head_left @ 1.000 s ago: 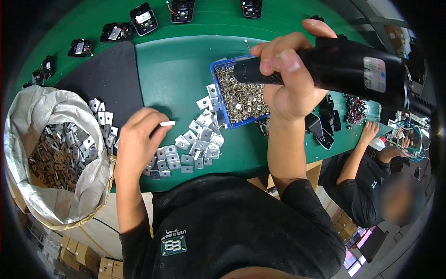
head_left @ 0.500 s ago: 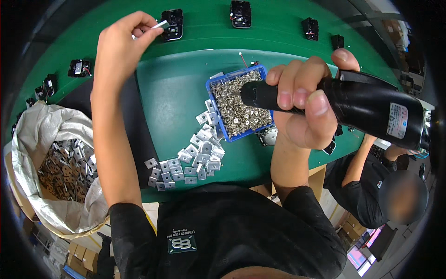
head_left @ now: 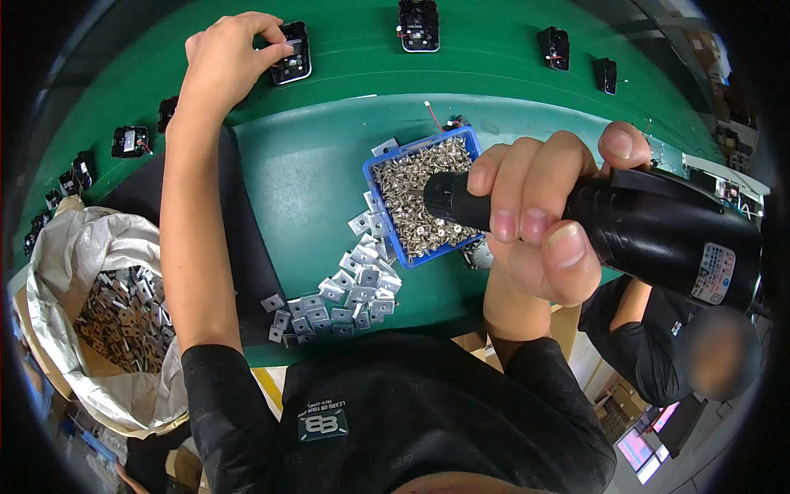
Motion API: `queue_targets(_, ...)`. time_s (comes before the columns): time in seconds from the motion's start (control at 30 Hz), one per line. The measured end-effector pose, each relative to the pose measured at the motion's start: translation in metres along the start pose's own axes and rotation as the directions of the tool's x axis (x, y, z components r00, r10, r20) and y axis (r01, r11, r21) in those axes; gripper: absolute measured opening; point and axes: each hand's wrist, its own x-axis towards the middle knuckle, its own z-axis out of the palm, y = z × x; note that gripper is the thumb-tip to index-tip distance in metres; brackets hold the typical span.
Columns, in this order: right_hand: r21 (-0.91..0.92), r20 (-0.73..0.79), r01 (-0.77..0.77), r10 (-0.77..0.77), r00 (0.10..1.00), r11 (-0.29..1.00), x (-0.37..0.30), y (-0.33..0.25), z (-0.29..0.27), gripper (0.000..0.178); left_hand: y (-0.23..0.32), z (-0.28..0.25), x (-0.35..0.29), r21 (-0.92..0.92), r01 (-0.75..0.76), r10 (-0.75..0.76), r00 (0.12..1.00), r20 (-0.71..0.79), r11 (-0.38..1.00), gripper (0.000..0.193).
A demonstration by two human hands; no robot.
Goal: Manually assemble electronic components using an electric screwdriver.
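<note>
My left hand reaches to the far left, its thumb and fingers pinched on a small silver metal plate. The plate lies against the inside of an open black plastic housing on the green surface. In my right hand is a black electric screwdriver, gripped around its body. Its nose points left, over a blue box full of silver screws; the bit's tip is hard to make out among them.
Loose metal plates are heaped left of the box. A white sack of similar plates stands at my left. More black housings sit along the far green strip. A co-worker is at the right.
My left hand has brought the metal plate down from in front of the black housing to inside it. The screwdriver stays over the screws, slightly tilted.
</note>
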Motion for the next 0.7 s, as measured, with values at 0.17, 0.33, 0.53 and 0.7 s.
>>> queue_targets(0.17,0.017,-0.018,0.006,-0.005,1.0,1.0,0.001,0.004,0.005,0.052,0.003,-0.006,0.006,-0.081,0.319,-0.307,0.942,0.134,0.944,0.019)
queue_targets(0.33,0.042,-0.113,0.036,-0.031,0.993,0.998,0.004,0.002,0.014,0.055,-0.001,-0.023,0.021,-0.048,0.337,-0.298,0.884,0.359,0.94,0.046)
queue_targets(0.53,0.061,-0.199,0.101,-0.087,0.976,0.993,0.0,-0.005,0.015,0.054,0.064,-0.065,-0.049,0.067,0.077,-0.079,0.997,0.024,0.995,0.02)
queue_targets(0.7,0.092,-0.25,0.109,-0.083,0.965,0.99,-0.005,0.002,0.018,0.056,0.092,-0.058,-0.134,-0.225,0.29,-0.209,0.922,0.325,0.93,0.019)
